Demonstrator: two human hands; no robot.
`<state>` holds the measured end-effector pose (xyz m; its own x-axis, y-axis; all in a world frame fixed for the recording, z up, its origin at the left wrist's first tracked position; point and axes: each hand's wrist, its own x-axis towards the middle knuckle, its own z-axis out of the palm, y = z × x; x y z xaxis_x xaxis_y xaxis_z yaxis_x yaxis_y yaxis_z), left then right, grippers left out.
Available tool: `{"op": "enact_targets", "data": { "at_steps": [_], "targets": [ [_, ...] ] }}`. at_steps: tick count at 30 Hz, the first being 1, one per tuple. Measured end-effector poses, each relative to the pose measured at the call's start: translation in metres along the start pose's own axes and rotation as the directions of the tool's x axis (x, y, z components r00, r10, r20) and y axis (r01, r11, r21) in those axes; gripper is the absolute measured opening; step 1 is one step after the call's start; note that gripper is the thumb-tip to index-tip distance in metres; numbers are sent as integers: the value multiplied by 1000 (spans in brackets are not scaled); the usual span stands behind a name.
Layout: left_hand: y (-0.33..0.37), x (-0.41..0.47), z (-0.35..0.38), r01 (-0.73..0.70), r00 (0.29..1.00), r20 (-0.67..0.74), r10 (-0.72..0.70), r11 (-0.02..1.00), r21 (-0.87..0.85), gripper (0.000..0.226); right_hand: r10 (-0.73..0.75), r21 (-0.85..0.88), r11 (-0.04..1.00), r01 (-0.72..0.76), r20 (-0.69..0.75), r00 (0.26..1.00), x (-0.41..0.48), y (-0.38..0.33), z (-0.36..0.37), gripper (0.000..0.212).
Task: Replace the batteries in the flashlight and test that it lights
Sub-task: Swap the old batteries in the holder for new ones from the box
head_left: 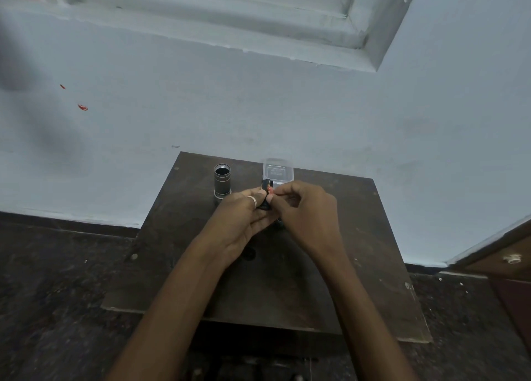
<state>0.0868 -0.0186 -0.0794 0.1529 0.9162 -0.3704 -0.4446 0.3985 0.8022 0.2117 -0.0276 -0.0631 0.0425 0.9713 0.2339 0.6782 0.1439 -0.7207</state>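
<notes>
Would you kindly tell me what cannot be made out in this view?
Head view:
Black holder: mostly covered by left hand and right hand; battery count unclear.
Flashlight tube: inside too dark.
Clear box: near side behind the hands; contents unclear.
Dark object on the table: in shadow between the arms, too dim to name.

A dark table (376, 265) stands against a pale wall (287, 107) under a window (201, 7).
</notes>
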Motion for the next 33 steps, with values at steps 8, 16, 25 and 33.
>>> {"op": "enact_targets", "data": {
  "at_steps": [8,16,25,33],
  "targets": [
    [0,1,-4,1,1000,2,-1,1000,18,28,-71,8,997,71,157,985,-1,-2,-7,27],
    [1,0,-4,11,999,34,-13,998,65,24,-22,135,991,-13,256,967,7,8,-14,69],
    [1,-2,-2,-32,999,-4,34,986,161,18,-24,120,993,-7,255,967,10,16,-12,76],
    [0,-11,0,-197,980,97,176,938,284,20,159,458,852,-253,234,959,8,13,-20,16]
  ]
}}
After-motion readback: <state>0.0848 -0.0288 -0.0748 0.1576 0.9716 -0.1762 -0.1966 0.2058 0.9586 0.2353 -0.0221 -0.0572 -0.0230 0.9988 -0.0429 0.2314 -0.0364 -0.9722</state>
